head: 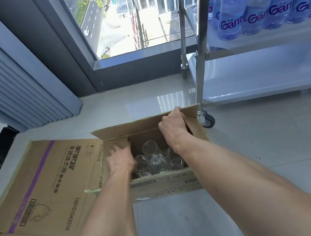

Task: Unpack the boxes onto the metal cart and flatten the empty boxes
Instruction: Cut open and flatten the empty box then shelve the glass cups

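An open cardboard box [162, 185] stands on the tiled floor in front of me. Several clear drinking glasses [151, 156] stand upright inside it. My right hand [172, 124] grips the box's far flap, fingers curled over its top edge. My left hand [121, 159] presses with straight fingers against the left inner flap, beside the glasses. The metal cart [268, 77] stands at the right, its lower shelf bare. Its upper shelf carries a pack of blue water bottles [267, 4].
Flattened cardboard boxes [45, 191] lie on the floor to the left, touching the open box. A floor-to-ceiling window [122, 15] and a grey curtain [9, 81] are ahead. The cart's caster [208, 121] sits just right of the box.
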A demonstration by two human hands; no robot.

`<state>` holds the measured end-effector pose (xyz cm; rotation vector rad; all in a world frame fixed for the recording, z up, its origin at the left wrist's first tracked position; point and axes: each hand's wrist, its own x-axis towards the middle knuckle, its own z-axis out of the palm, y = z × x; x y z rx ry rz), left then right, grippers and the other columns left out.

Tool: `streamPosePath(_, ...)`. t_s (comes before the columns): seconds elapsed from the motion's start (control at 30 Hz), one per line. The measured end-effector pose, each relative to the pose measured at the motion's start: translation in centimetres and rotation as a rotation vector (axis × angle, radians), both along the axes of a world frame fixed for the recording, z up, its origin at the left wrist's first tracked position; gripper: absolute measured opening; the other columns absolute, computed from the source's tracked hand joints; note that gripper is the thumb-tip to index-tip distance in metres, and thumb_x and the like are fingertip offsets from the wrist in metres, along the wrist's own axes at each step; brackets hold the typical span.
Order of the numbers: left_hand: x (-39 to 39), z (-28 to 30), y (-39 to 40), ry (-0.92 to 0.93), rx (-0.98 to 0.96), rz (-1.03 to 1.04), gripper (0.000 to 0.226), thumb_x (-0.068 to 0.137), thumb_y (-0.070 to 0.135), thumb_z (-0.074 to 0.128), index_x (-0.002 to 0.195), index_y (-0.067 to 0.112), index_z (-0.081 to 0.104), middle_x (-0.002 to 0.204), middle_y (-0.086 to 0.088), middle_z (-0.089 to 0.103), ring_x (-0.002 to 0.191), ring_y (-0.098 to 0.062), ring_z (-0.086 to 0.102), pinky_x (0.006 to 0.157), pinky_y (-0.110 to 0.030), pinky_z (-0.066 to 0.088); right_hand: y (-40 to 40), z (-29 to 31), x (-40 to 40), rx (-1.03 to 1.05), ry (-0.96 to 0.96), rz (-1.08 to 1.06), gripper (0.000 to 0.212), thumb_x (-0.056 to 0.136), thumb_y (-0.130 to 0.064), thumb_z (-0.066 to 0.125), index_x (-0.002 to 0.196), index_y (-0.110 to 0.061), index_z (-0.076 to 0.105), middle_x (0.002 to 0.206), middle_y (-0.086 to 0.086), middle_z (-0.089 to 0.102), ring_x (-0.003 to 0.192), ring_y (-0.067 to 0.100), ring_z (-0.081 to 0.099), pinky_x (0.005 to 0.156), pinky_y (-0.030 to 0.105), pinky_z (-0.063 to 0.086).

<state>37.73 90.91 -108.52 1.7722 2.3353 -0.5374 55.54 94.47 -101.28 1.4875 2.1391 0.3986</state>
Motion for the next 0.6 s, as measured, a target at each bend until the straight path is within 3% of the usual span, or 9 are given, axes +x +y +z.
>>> streamPosePath(0.07, 0.4, 0.1, -0.9, 0.033, 0.097, -0.021, 0.075, 0.086, 0.030, 0.070, 0.149, 0.025, 0.029, 0.136, -0.022, 0.043, 0.122, -0.034, 0.047, 0.094, -0.045, 0.046, -0.3, 0.9, 0.4, 0.008, -0.210, -0.035, 0.014, 0.088, -0.020, 0.068, 0.087, -0.006, 0.067, 0.075, 0.016, 0.064, 0.070, 0.033, 0.062, 0.074, 0.043, 0.040)
streamPosePath(0.17, 0.9, 1.6, -0.9, 0.212, 0.236, -0.096, 0.055, 0.082, 0.024, 0.074, 0.132, 0.014, 0.054, 0.141, -0.019, 0.038, 0.130, -0.032, 0.039, 0.104, -0.044, 0.041, -0.5, 1.1, 1.6, 0.027, -0.407, -0.027, 0.030, 0.078, -0.008, 0.078, 0.104, -0.003, 0.064, 0.090, 0.021, 0.061, 0.090, 0.036, 0.060, 0.083, 0.044, 0.048)
streamPosePath(0.23, 0.5, 3.1, -0.8, 0.308, 0.218, -0.008, 0.046, 0.082, 0.017, 0.072, 0.125, 0.008, 0.061, 0.146, -0.023, 0.034, 0.134, -0.036, 0.034, 0.106, -0.047, 0.039, -0.5, 0.4, 2.2, 0.107, -0.417, -0.029, 0.048, 0.073, -0.009, 0.083, 0.117, -0.004, 0.062, 0.109, 0.022, 0.058, 0.106, 0.037, 0.054, 0.093, 0.043, 0.047)
streamPosePath(0.3, -0.4, 4.4, -0.9, 0.425, 0.168, 0.096, 0.051, 0.082, 0.020, 0.070, 0.130, 0.006, 0.060, 0.147, -0.027, 0.032, 0.134, -0.038, 0.032, 0.105, -0.048, 0.037, -0.8, -0.6, 2.4, 0.191, -0.422, 0.044, 0.060, 0.071, -0.009, 0.085, 0.124, -0.003, 0.058, 0.122, 0.025, 0.049, 0.115, 0.039, 0.046, 0.099, 0.042, 0.045)
streamPosePath(0.4, -2.0, 5.0, -1.3, 0.560, 0.132, 0.033, 0.052, 0.079, 0.027, 0.073, 0.127, 0.009, 0.062, 0.144, -0.027, 0.030, 0.127, -0.034, 0.035, 0.102, -0.042, 0.038, -1.6, -3.2, 2.1, 0.117, -0.377, 0.118, 0.060, 0.074, 0.002, 0.079, 0.127, -0.001, 0.053, 0.124, 0.026, 0.051, 0.116, 0.040, 0.049, 0.099, 0.043, 0.047)
streamPosePath(0.47, -2.7, 4.8, -1.6, 0.581, 0.102, -0.018, 0.048, 0.079, 0.028, 0.073, 0.123, 0.010, 0.064, 0.142, -0.027, 0.032, 0.122, -0.031, 0.037, 0.098, -0.037, 0.038, -2.0, -4.9, 2.0, 0.003, -0.371, 0.012, 0.059, 0.074, 0.002, 0.079, 0.128, 0.001, 0.055, 0.123, 0.024, 0.057, 0.116, 0.042, 0.054, 0.097, 0.051, 0.047)
streamPosePath(0.53, -3.4, 4.3, -1.7, 0.546, 0.088, 0.000, 0.046, 0.082, 0.030, 0.071, 0.123, 0.010, 0.064, 0.140, -0.028, 0.033, 0.120, -0.031, 0.039, 0.097, -0.036, 0.040, -2.2, -5.9, 2.0, -0.078, -0.363, -0.136, 0.059, 0.078, -0.006, 0.077, 0.131, 0.003, 0.054, 0.130, 0.027, 0.056, 0.123, 0.051, 0.048, 0.097, 0.067, 0.040)
streamPosePath(0.6, -4.2, 3.3, -2.3, 0.402, 0.058, 0.135, 0.052, 0.087, 0.035, 0.065, 0.131, 0.008, 0.059, 0.142, -0.031, 0.032, 0.124, -0.038, 0.041, 0.098, -0.039, 0.043, -2.0, -6.2, 2.5, -0.090, -0.221, -0.307, 0.066, 0.090, -0.016, 0.066, 0.145, 0.004, 0.036, 0.146, 0.037, 0.033, 0.135, 0.059, 0.027, 0.100, 0.075, 0.029)
